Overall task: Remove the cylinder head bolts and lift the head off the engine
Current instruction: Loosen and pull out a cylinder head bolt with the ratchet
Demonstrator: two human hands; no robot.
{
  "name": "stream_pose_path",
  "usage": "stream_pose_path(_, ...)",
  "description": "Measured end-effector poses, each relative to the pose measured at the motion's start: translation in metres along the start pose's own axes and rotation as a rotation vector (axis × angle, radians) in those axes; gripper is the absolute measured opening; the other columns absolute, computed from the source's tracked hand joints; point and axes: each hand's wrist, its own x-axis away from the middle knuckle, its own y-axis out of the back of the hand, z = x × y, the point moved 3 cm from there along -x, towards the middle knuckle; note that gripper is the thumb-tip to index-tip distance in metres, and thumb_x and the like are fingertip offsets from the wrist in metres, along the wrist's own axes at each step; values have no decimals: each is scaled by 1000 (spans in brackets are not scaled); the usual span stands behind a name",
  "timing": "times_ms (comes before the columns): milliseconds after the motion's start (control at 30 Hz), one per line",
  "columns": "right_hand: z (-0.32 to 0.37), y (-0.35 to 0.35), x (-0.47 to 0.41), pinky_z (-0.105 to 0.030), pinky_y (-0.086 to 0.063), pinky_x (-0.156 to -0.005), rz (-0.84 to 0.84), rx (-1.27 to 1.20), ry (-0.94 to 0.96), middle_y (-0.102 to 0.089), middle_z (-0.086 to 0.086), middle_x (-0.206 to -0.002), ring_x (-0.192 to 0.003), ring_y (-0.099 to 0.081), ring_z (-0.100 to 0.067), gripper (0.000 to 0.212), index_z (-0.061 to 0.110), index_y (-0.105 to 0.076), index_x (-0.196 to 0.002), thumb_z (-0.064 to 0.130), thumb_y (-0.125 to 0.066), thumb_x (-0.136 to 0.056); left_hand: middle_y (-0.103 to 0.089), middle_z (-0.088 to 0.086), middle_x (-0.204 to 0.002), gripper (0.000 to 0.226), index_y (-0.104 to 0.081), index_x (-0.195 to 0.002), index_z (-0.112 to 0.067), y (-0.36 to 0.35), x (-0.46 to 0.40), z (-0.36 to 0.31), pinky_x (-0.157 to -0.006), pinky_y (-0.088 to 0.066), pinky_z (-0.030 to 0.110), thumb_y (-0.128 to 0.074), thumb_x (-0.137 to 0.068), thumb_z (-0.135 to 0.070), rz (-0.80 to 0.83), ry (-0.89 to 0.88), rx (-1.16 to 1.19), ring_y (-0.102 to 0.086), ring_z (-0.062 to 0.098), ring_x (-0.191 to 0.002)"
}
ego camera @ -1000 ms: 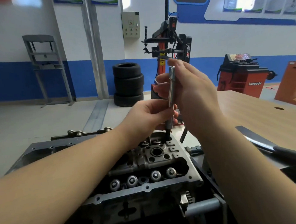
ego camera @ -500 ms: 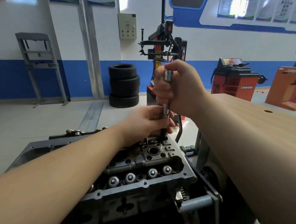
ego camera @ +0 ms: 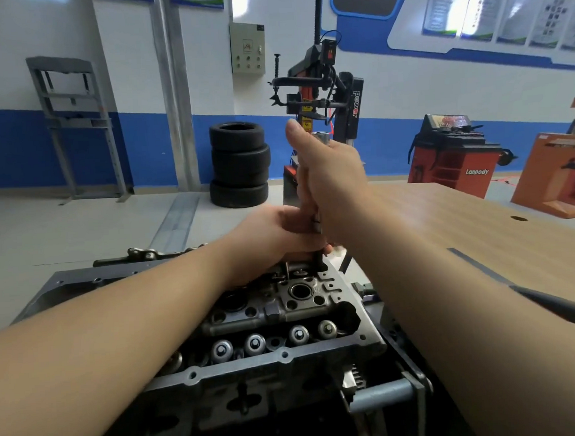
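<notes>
The dark grey cylinder head (ego camera: pixel 295 320) sits on the engine in front of me, its valve springs and bolt holes exposed. A long metal extension bar (ego camera: pixel 316 216) stands upright over the head's far right corner, its lower end going down into the head. My right hand (ego camera: pixel 327 175) grips the bar's upper part with the thumb raised, and the bar's top end shows above the fist. My left hand (ego camera: pixel 273 235) holds the bar's lower part just above the head. The bolt itself is hidden.
A wooden table (ego camera: pixel 480 227) runs along my right, with a dark tool handle (ego camera: pixel 557 307) lying on it. An engine stand bar (ego camera: pixel 385 396) juts out at lower right. Stacked tyres (ego camera: pixel 240 163), a tyre changer (ego camera: pixel 323 92) and red machines (ego camera: pixel 452 155) stand across the floor.
My right hand has slid from a fingertip hold near the bar's top to a full fist round it. The left hand has stayed on the lower part, and the view shifted slightly.
</notes>
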Motion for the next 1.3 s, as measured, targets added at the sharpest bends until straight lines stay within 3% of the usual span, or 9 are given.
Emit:
stream_pose_path(133,5,22,2,-24,-24,-46,574,-218,-188,-28,8,-49,-40,-23,-12,54,23,-31,-64,56,-53,-101,-80,11,-114,23,-72,-123,0,-5,-1,3,-100,-61,38,-69,-100,-3,51,36,-18,-77,27,-110)
stream_pose_path(200,7,23,1,-27,-26,-48,456,-168,-169,-34,4,-52,-44,-29,-14,49,21,-42,-68,54,-54,-102,-80,13,-111,21,-72,-121,0,-6,-3,3,-95,-63,38,-70,-100,-3,20,18,0,-77,31,-108)
stream_pose_path(333,16,7,16,-30,-40,-51,-194,43,75,-48,3,-53,-49,-44,-17,36,16,-57,-77,46,-70,-90,-82,10,-105,19,-76,-114,-4,-8,-3,1,-81,-61,21,-69,-98,4,13,-1,-62,-79,23,-101)
stream_pose_path(467,21,-4,26,-32,-35,-53,-316,-11,58,-39,12,-46,-45,-38,-11,46,26,-48,-58,55,-65,-90,-82,-7,-87,23,-76,-100,-12,-9,0,0,-74,-57,12,-70,-95,10,-2,-33,-144,-78,5,-83)
stream_pose_path(700,29,26,3,-28,-12,-51,537,-326,-279,-18,3,-50,-46,-16,-16,50,20,-41,-54,39,-39,-100,-80,9,-115,25,-72,-125,-7,-7,-3,-2,-97,-61,31,-69,-100,-3,48,-22,-55,-77,24,-110)
stream_pose_path(833,25,26,9,-30,-37,-54,56,-219,-236,-47,-1,-52,-47,-42,-17,46,16,-55,-66,50,-59,-97,-81,11,-112,26,-75,-122,-7,-4,-9,1,-98,-62,42,-75,-96,-4,11,-24,-44,-78,29,-106)
stream_pose_path(1000,20,1,27,-32,-49,-55,-267,-25,78,-50,11,-56,-55,-49,-12,33,17,-59,-77,47,-69,-87,-82,-1,-92,30,-75,-108,-8,-5,-8,-3,-70,-58,15,-89,-82,-3,-131,-70,-197,-79,10,-84)
stream_pose_path(1233,27,13,1,-27,-20,-47,451,-184,-215,-26,6,-50,-45,-18,-16,43,24,-40,-60,30,-56,-99,-80,14,-113,19,-73,-119,2,-9,-1,-4,-98,-61,35,-67,-101,3,-36,-66,-69,-77,29,-108)
stream_pose_path(1300,26,16,1,-28,-22,-48,399,-192,-241,-30,5,-52,-46,-23,-15,38,22,-44,-65,32,-57,-100,-80,15,-106,16,-73,-115,3,-10,-3,-5,-94,-63,34,-68,-99,3,-60,-69,-81,-78,27,-98)
